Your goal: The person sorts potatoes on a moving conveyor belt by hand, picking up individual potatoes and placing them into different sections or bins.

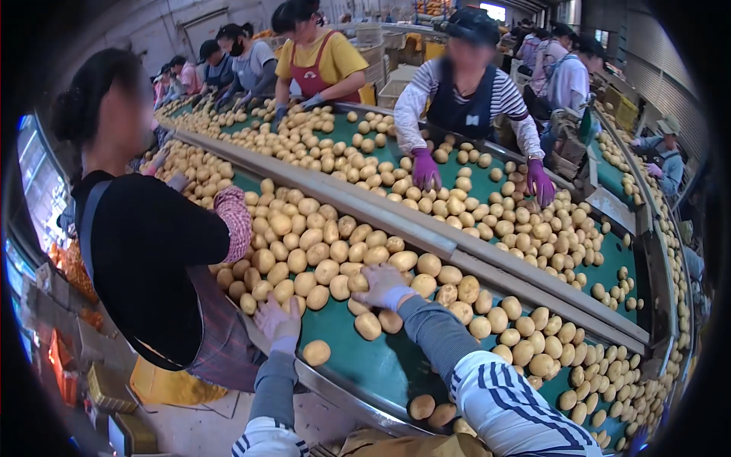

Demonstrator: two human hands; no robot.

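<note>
Many potatoes (pixel 317 297) lie on a green conveyor belt (pixel 365 365) before me. My left hand (pixel 278 321), in a pale thin glove, is at the belt's near edge with its fingers spread against the nearest potatoes; nothing is in its palm. Farther over the belt, my right hand (pixel 384 287), gloved alike, reaches palm down among the potatoes. One potato (pixel 358 282) sits at its fingertips, between thumb and fingers; whether it is gripped I cannot tell. A single potato (pixel 316 353) lies apart on the belt, right of my left wrist.
A co-worker in black (pixel 154 251) stands close on my left, arms over the belt. A metal divider (pixel 365 197) separates a second belt, where a person's purple-gloved hands (pixel 425 169) touch potatoes. The near metal rim (pixel 342 394) runs before me. Yellow crates (pixel 108 388) stand on the floor.
</note>
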